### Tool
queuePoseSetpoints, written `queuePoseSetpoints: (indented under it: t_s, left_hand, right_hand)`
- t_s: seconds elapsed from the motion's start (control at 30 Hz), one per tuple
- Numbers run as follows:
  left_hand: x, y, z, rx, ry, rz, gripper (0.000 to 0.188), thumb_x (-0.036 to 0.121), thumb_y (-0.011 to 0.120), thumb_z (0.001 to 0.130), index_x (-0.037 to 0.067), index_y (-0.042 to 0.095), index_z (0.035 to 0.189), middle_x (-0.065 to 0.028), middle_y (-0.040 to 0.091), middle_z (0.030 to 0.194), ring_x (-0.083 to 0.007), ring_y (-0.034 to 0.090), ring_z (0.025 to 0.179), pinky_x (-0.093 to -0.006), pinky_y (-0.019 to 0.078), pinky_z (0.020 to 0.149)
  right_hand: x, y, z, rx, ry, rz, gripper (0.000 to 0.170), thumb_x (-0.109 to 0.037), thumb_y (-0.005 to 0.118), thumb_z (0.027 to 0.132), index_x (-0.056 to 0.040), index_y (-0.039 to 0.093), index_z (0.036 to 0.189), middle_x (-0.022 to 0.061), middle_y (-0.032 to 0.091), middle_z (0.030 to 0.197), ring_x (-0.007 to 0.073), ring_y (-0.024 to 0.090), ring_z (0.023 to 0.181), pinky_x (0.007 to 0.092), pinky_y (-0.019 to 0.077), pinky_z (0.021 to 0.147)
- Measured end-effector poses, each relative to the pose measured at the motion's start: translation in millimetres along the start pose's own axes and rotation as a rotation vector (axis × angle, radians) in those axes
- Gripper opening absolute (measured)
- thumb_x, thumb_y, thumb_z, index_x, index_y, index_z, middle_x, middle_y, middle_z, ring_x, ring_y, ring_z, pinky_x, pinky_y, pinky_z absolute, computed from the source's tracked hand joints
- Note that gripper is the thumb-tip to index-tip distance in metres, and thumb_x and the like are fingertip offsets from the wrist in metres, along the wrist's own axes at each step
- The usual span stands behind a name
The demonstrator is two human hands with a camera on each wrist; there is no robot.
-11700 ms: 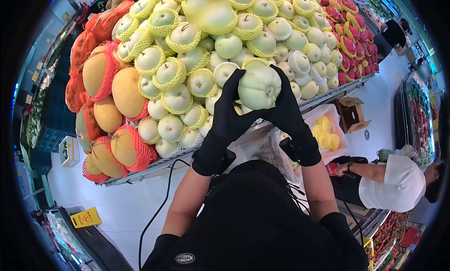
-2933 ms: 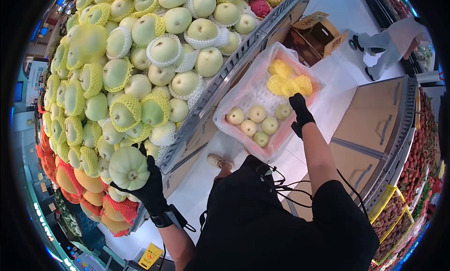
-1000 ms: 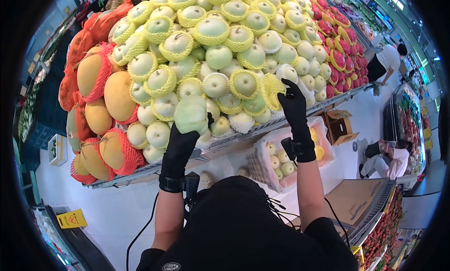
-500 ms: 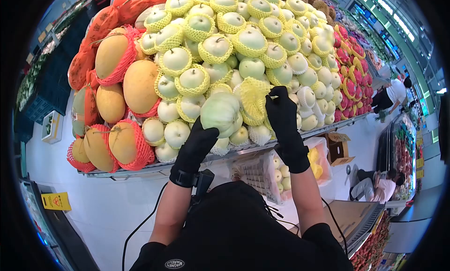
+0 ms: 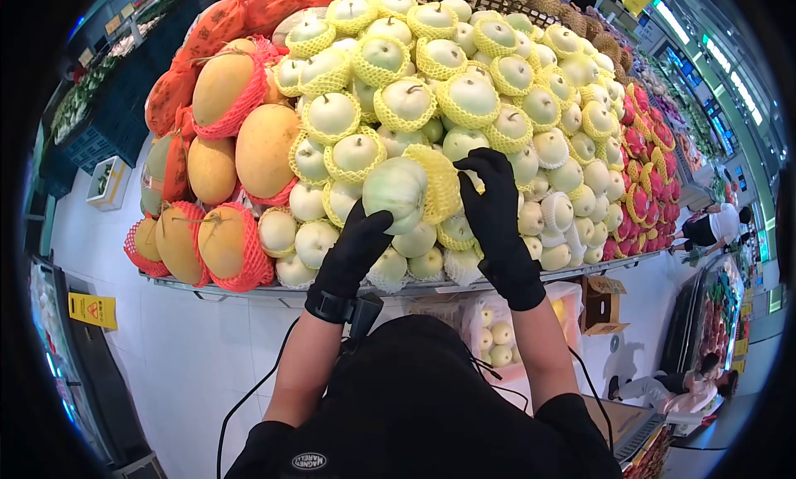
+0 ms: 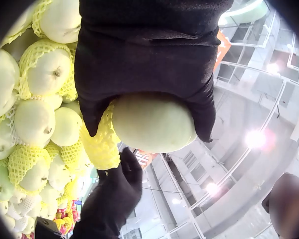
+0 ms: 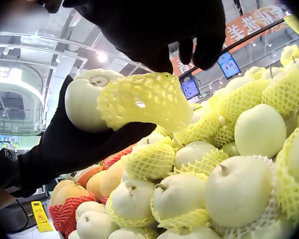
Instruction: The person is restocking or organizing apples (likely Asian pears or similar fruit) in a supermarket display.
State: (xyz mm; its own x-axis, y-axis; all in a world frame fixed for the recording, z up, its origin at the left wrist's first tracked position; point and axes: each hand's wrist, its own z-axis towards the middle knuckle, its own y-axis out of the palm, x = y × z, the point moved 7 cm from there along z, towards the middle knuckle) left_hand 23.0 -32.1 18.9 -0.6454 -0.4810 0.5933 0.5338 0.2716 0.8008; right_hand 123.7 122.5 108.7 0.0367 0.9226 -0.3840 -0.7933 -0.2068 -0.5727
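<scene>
Here, pale green melon (image 5: 393, 197): in the left hand (image 5: 355, 251), at its one o'clock.
Left grip: we see thumb and fingers clamped around the melon.
Yellow net (image 5: 443, 185): against the melon's three o'clock.
Right hand (image 5: 497, 214): at the net's edge; whether pinching, we cannot tell.

The head view looks forward and down from head height over the banked melons (image 5: 406, 102). The left-wrist view peers close along the left hand (image 5: 350, 254) toward the ceiling (image 6: 229, 199); the right-wrist one looks beneath the right hand (image 5: 497, 214). Both include the held melon (image 5: 394, 195) and foam net (image 5: 442, 189).
</scene>
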Motion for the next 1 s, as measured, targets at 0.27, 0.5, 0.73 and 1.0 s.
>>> queuePoseSetpoints:
  t_s: [0.27, 0.5, 0.73, 1.0]
  left_hand:
    - [0, -2, 3, -0.011, 0.024, 0.081, 0.066, 0.013, 0.069, 0.083, -0.002, 0.039, 0.139, -0.0129, 0.054, 0.131, -0.0254, 0.053, 0.122, -0.0386, 0.0437, 0.105]
    - [-12, -34, -7, 0.027, -0.116, -0.440, 0.077, 0.024, 0.070, 0.084, -0.001, 0.030, 0.145, -0.0155, 0.042, 0.142, -0.0289, 0.045, 0.132, -0.0408, 0.0385, 0.111]
    - [10, -22, -5, 0.041, 0.073, 0.098, 0.066, 0.016, 0.070, 0.083, -0.002, 0.040, 0.139, -0.0121, 0.053, 0.131, -0.0239, 0.053, 0.122, -0.0365, 0.0440, 0.103]
    - [22, -5, -1, 0.071, 0.011, 0.528, 0.065, 0.015, 0.078, 0.077, 0.001, 0.049, 0.133, -0.0071, 0.060, 0.123, -0.0174, 0.058, 0.112, -0.0337, 0.0470, 0.097]
  right_hand:
    - [-6, 32, -4, -0.459, 0.214, 0.335, 0.030, -0.015, 0.063, 0.091, -0.0035, 0.057, 0.118, 0.0178, 0.066, 0.107, 0.0331, 0.064, 0.100, 0.0424, 0.0503, 0.085]
    - [3, 40, -1, -0.530, 0.243, 0.292, 0.039, -0.014, 0.061, 0.091, -0.0084, 0.047, 0.127, 0.0197, 0.067, 0.104, 0.0355, 0.065, 0.098, 0.0425, 0.0523, 0.082]
    - [-3, 29, 9, -0.417, -0.070, 0.194, 0.025, 0.003, 0.052, 0.083, -0.0058, 0.064, 0.103, 0.0150, 0.066, 0.107, 0.0328, 0.065, 0.096, 0.0404, 0.0519, 0.082]
    - [-6, 38, 10, -0.444, 0.065, 0.123, 0.042, 0.002, 0.056, 0.080, -0.0078, 0.064, 0.120, 0.0185, 0.061, 0.113, 0.0359, 0.058, 0.109, 0.0426, 0.0484, 0.091]
